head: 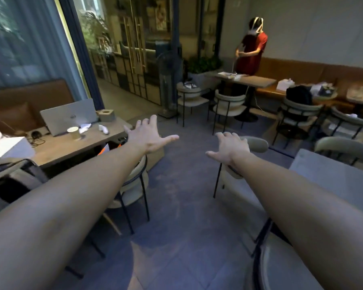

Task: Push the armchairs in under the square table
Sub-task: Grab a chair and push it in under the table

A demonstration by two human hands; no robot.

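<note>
- Far to the left of the square worktop (333,176), a long wooden worktop (76,149) carries an open laptop (69,118), a paper cup (73,132) and a tissue box (106,115).
- The left hand (149,137) hovers well left of the square worktop above the floor, its fingers straight and spread wide, holding nothing.
- Under that forearm stands the left armchair (134,185), with a cream seat and thin black legs.
- The right hand (231,149) has its fingers apart and loosely bent, over the left end of the middle armchair (257,144); whether they touch it I cannot tell.
- The middle armchair stands just left of the square worktop — curved, padded beige backrest, thin black metal legs, seat mostly hidden by the forearm.
- The square worktop is flat, grey and bare-looking.
- The far armchair (344,146) sits just beyond it, and the near armchair (277,273) just this side — both the same beige make.
- Well beyond the square worktop, a person in a red shirt (253,53) stands.
</note>
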